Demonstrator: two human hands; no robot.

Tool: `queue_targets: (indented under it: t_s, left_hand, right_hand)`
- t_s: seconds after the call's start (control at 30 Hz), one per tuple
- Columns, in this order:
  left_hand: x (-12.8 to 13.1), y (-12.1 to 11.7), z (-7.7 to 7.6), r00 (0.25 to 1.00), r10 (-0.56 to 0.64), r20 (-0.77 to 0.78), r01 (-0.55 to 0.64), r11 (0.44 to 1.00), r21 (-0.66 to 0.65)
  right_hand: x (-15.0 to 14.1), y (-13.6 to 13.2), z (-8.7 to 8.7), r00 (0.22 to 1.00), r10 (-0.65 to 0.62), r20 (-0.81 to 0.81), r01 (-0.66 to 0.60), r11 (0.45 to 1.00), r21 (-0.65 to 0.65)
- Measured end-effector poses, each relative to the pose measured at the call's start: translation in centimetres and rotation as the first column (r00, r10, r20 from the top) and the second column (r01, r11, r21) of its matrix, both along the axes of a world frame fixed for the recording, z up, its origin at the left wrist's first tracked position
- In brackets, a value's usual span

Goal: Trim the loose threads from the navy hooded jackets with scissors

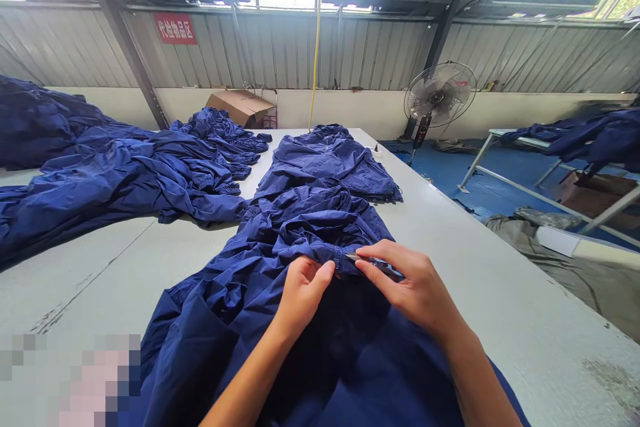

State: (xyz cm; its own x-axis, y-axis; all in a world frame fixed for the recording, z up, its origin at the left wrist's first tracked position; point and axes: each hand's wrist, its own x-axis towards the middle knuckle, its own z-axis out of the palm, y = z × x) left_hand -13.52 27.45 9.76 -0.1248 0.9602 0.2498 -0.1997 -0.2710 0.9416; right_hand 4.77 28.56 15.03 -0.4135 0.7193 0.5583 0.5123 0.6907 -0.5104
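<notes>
A dark blue garment [280, 280] lies bunched on the grey table [500, 293] right in front of me. My left hand [303, 290] pinches a gathered, elastic-looking fold of that garment between thumb and fingers. My right hand [415, 283] is closed round small metal thread snips [373, 261], whose tip points left and meets the same fold beside my left thumb. Both forearms reach in from the bottom edge.
More blue garments are stacked farther along the table [327, 160] and heaped in a big pile at the left [100, 173]. A standing fan [440, 97], a cardboard box [240, 107] and another table with blue cloth [590, 137] stand beyond. The floor drops off at the right.
</notes>
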Motion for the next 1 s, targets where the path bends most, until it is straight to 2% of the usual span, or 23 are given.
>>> queue_targets:
  t_s: [0.73,1.0]
  left_hand:
    - [0.07,-0.08,0.15,1.0,-0.006,-0.002,0.006,1.0,-0.008]
    - [0.05,-0.12,0.11,1.0,0.004,-0.025,-0.004,1.0,0.012]
  right_hand:
    - [0.05,-0.08,0.26,1.0,0.016,-0.001,-0.016,0.998,-0.055]
    - [0.11,-0.01,0.16,1.0,0.03,-0.008,-0.03,0.999,-0.024]
